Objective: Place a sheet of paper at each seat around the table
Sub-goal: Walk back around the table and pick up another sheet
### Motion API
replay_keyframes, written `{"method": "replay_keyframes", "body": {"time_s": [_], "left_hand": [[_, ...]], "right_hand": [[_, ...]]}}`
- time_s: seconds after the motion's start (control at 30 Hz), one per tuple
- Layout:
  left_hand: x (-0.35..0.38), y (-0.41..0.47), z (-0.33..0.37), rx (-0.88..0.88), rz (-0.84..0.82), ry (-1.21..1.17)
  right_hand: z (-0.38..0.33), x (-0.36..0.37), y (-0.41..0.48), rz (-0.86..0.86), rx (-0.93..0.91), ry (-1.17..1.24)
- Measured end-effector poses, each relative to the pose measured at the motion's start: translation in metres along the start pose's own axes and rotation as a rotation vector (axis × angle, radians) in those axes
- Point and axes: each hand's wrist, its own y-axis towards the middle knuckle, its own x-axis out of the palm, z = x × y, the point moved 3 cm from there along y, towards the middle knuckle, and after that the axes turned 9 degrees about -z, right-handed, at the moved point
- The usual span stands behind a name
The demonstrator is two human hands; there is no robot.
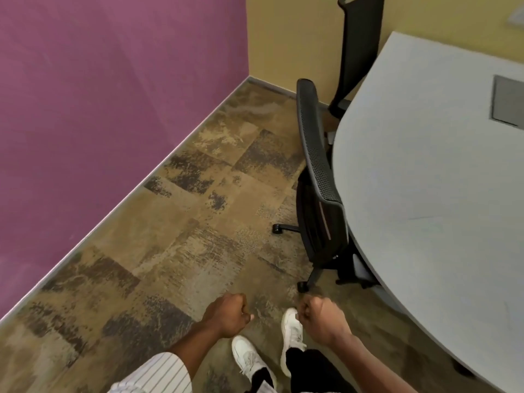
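Left hand (226, 313): fingers curled into a fist, thumb tip showing at the front, nothing held; well off the table's curved edge, over the carpet

Right hand (320, 317): fingers likewise curled tight, nothing held; nearer the table than the left hand, apart from its edge

Sheet of paper: its place relative to either hand cannot be told from this view

Striped sleeve (161, 373): white with thin dark lines, on the left arm, on the far side of the hands from the table

White shoes (292, 333): two, below and between the hands, on the carpet beside the table's near end

Table (425, 180): pale grey top with a rounded edge; a dark rectangular panel (509, 100) is set into its surface

Near chair (317, 171): black mesh back, castor base, pushed in against the table's curved edge

Far chair (360, 52): black, at the table's far end, next to the yellow wall (289, 38)

Carpet (170, 236): mottled brown and tan squares, running from the table out to the purple wall (99, 95)
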Motion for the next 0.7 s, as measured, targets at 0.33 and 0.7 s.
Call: {"method": "replay_keyframes", "body": {"time_s": [0.33,0.7], "left_hand": [[0.044,0.006,0.094,0.064,0.001,0.123],[0.141,0.045,0.299,0.17,-0.003,0.077]], "right_hand": [[0.113,0.009,-0.066,0.078,0.109,0.166],[0.325,0.007,-0.169,0.155,0.281,0.339]]}}
